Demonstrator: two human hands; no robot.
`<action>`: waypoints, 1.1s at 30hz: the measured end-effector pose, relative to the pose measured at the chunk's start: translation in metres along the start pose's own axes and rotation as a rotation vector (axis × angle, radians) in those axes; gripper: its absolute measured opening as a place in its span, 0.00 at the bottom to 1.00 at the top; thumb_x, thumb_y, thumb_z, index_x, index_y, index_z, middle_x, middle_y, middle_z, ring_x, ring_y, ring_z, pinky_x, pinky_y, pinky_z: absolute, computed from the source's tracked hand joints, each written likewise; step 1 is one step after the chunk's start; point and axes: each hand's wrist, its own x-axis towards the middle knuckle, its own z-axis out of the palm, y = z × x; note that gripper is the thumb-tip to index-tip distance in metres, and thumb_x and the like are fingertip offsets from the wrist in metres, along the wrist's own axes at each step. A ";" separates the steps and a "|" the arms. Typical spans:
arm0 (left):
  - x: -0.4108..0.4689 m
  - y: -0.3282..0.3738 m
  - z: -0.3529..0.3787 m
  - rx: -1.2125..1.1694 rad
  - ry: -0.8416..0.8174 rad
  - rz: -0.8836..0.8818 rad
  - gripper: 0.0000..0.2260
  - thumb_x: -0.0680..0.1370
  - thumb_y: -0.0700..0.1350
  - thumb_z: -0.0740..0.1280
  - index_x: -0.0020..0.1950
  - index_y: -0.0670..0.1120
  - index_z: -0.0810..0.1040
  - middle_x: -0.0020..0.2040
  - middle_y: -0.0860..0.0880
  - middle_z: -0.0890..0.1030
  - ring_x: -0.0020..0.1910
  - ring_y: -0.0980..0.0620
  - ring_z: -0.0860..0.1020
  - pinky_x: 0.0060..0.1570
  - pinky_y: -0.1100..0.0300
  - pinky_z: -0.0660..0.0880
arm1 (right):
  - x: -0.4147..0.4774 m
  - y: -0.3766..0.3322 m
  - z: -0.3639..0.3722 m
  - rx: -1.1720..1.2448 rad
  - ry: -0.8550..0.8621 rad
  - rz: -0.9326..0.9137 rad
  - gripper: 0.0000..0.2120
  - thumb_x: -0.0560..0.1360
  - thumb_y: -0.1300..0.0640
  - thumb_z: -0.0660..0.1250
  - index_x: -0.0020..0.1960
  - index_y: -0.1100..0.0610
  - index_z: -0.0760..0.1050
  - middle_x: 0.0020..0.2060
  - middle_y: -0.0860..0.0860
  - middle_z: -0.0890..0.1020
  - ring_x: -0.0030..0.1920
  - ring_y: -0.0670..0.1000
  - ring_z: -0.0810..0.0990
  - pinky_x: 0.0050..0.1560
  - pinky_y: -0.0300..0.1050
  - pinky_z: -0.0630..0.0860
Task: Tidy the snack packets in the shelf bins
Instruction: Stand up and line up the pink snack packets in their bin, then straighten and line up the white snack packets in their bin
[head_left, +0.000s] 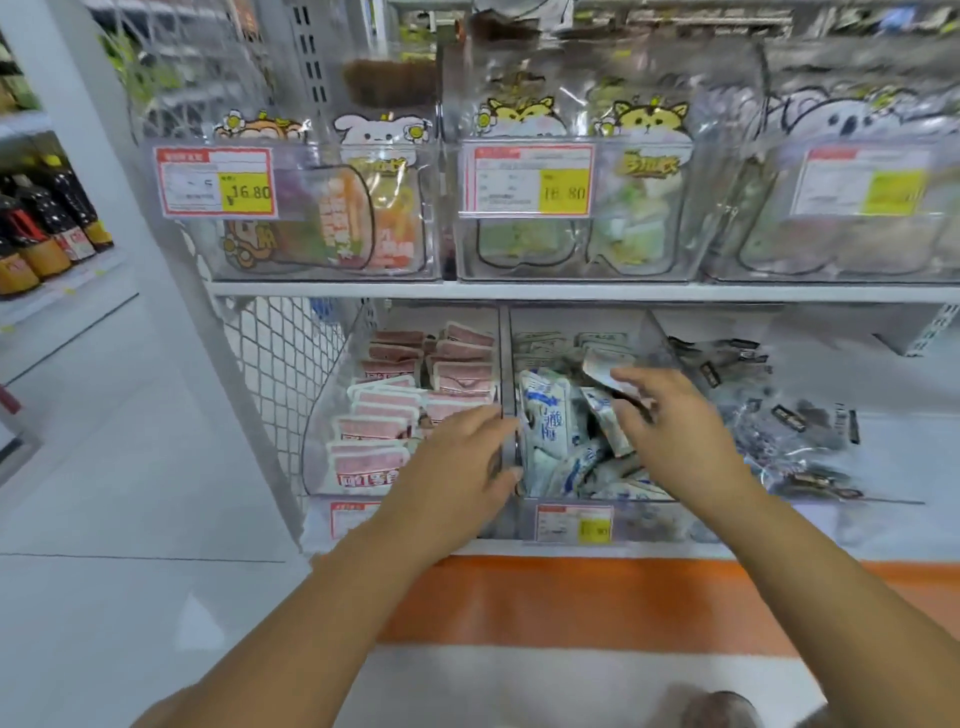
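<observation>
Head view looks down at a low shelf with three clear bins side by side. Both bare forearms reach in toward the middle bin (654, 519).

The left hand (462, 457) is spread loosely, its fingers nearly straight and the thumb set apart below them. Its fingertips lie at the front edge of the clear divider (501, 358) between the left bin (332, 405) and the middle one, just beside the nearest of the blue-and-white packets (556, 431). Nothing is visibly clasped in it, though the fingertips are blurred.

The right hand (670, 415) is over the middle bin with its fingers curled. It pinches a single packet (597, 366), silvery white, tilted and lifted clear above the heap. The packet's print is too smeared to read.

The blue-and-white packets lie in a loose jumble in the middle bin, some upright and some flat. In the left bin the pink packets (384, 410) stand in fairly even overlapping rows. In the right bin (893, 457) dark packets (779, 410) lie scattered in clear wrappers.

A red and yellow price tag (574, 524) is fixed to the front of the middle bin. On the shelf above, tall clear bins hold cartoon pouches (524, 119). Dark bottles (36, 218) stand on a separate shelf far to the left
</observation>
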 end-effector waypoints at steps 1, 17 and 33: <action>0.003 0.007 0.006 0.020 0.003 0.002 0.24 0.80 0.52 0.62 0.75 0.54 0.63 0.77 0.54 0.58 0.74 0.54 0.55 0.73 0.58 0.54 | 0.001 0.009 -0.004 -0.023 -0.055 0.060 0.13 0.78 0.55 0.64 0.62 0.54 0.76 0.57 0.53 0.77 0.51 0.51 0.76 0.51 0.39 0.69; 0.043 0.027 0.031 0.029 0.313 0.128 0.20 0.82 0.57 0.54 0.46 0.51 0.83 0.45 0.55 0.82 0.48 0.57 0.75 0.53 0.58 0.70 | -0.006 0.027 0.015 -0.069 0.294 -0.244 0.11 0.74 0.57 0.64 0.52 0.55 0.83 0.48 0.49 0.85 0.40 0.46 0.82 0.36 0.34 0.76; 0.039 0.027 0.016 -0.888 -0.126 -0.352 0.11 0.79 0.39 0.66 0.60 0.47 0.75 0.48 0.51 0.85 0.48 0.52 0.84 0.49 0.51 0.81 | -0.008 0.010 0.014 0.766 0.033 0.233 0.26 0.71 0.58 0.73 0.65 0.45 0.69 0.49 0.49 0.78 0.45 0.45 0.80 0.46 0.41 0.79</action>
